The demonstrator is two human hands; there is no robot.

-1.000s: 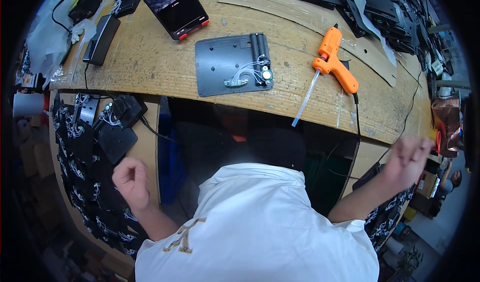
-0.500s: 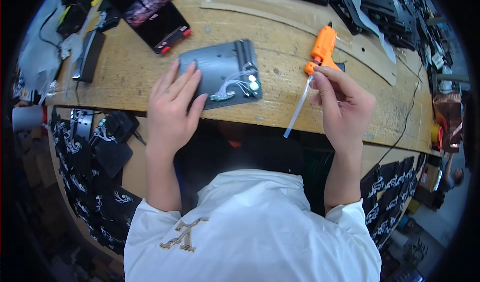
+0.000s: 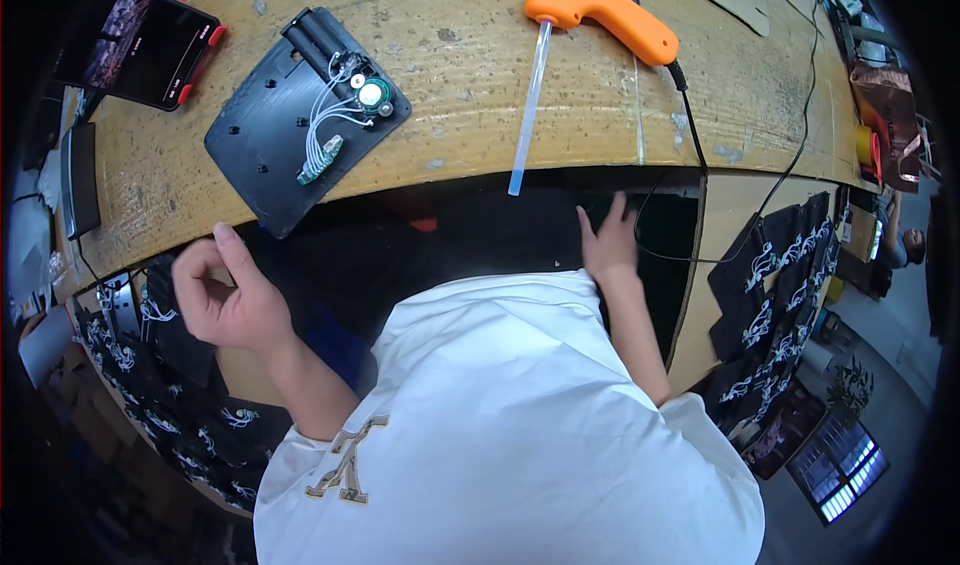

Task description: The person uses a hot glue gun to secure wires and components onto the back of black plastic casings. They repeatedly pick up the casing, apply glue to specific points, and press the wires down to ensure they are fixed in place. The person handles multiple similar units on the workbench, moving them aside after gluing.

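My left hand (image 3: 232, 297) hovers before the bench's front edge, its fingers curled in and nothing visible in them. Just beyond it, a black plastic panel (image 3: 275, 115) lies askew with one corner over the edge. The panel carries small green circuit boards (image 3: 372, 93) joined by a bunch of white wires (image 3: 325, 115). My right hand (image 3: 610, 243) is below the edge near my lap, thumb and fingers apart and holding nothing visible. An orange glue gun (image 3: 605, 15) rests on the bench, a clear glue stick (image 3: 530, 110) poking out of its back toward me.
A phone (image 3: 150, 50) with red corners lies at the far left, near a dark oblong box (image 3: 80, 180). The gun's black cable (image 3: 694, 125) drops over the edge at right. Wired black panels fill cardboard surfaces (image 3: 770, 275) on both sides below the bench.
My left hand has come off the panel and back toward me, curling. My right hand has left the glue stick and dropped below the edge. The panel now sits turned, overhanging the edge.
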